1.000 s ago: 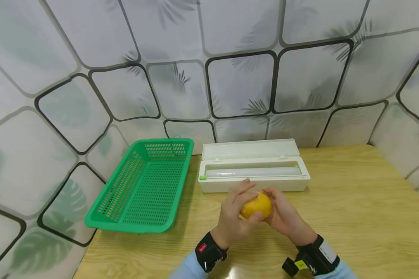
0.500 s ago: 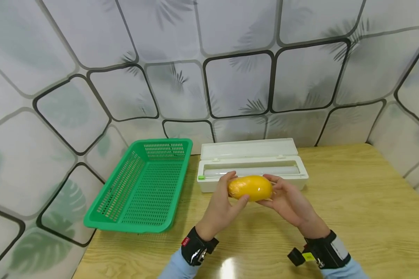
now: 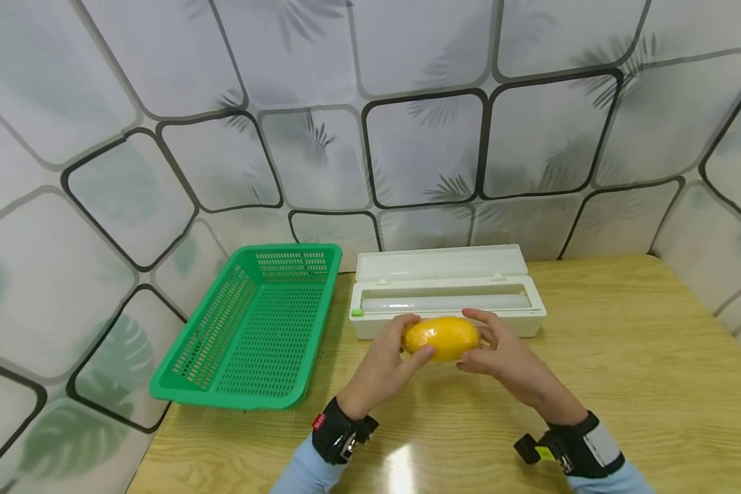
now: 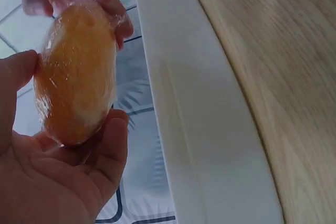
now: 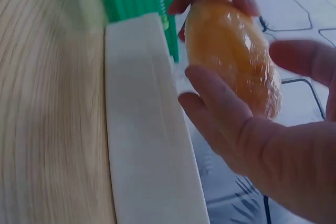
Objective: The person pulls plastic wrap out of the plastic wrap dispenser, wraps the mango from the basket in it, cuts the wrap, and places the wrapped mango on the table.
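A yellow mango [image 3: 442, 337], wrapped in shiny cling film, is held up above the table in front of the white wrap box. My left hand [image 3: 379, 363] grips its left end, thumb on the near side and fingers behind and underneath, as the left wrist view shows. My right hand [image 3: 509, 360] reaches around the right end with thumb and fingers spread apart. In the right wrist view, the right fingers [image 5: 223, 95] overlap the mango's lower part; whether they press on it is hard to tell. Film lies wrinkled at that end.
The white cling film box [image 3: 447, 326] stands lid up at the back of the wooden table [image 3: 624, 357], a film roll [image 3: 444, 303] inside and a green slider [image 3: 357, 313] at its left. Left of it sits a green plastic basket [image 3: 228, 399]. Patterned wall covering [image 3: 426, 151] encloses the back.
The mango was end-on between both hands, then turned sideways and lifted. Since then it has dipped slightly, and my right thumb and fingers have come around its right end.
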`<state>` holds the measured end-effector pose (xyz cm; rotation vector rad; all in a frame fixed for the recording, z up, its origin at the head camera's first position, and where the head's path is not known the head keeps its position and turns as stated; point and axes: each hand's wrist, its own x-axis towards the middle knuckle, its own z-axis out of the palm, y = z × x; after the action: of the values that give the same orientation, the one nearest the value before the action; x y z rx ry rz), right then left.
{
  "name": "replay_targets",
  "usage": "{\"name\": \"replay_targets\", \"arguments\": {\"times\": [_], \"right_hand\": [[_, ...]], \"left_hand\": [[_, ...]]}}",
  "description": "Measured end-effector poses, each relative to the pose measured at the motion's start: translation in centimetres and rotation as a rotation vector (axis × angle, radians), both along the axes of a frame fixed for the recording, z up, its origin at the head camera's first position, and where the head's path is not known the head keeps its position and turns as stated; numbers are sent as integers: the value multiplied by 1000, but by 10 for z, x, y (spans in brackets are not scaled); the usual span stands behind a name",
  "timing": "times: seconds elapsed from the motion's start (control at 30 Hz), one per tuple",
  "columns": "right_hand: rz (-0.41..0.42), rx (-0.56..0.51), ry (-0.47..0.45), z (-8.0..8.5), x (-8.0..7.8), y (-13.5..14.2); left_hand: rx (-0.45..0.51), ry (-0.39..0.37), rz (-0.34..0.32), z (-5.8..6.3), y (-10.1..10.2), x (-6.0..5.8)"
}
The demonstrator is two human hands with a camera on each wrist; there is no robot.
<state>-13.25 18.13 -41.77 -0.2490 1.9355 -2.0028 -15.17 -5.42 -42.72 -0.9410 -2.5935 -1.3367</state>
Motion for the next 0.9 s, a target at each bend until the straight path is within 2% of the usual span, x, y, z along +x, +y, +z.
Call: {"name": "replay_targets", "arguments": {"times": [0.13, 0.27, 0.37, 0.53, 0.73, 0.9], "right_hand": [[58, 205, 147, -4, 0, 4], [83, 436, 311, -6, 2, 4], [90, 591, 378, -8, 3, 2], [127, 755, 354, -17, 5, -4], [142, 848, 307, -24, 6, -9], [155, 905, 280, -25, 5, -9]], "left_hand": [[-52, -31, -30, -3, -2, -2], [-99, -95, -81, -6, -4, -3], [-144, -141, -113, -11, -5, -4], [-256, -143, -136, -25, -6, -5], [-363, -110, -122, -36, -6, -3], [-387, -113, -123, -38, -4, -1]]}}
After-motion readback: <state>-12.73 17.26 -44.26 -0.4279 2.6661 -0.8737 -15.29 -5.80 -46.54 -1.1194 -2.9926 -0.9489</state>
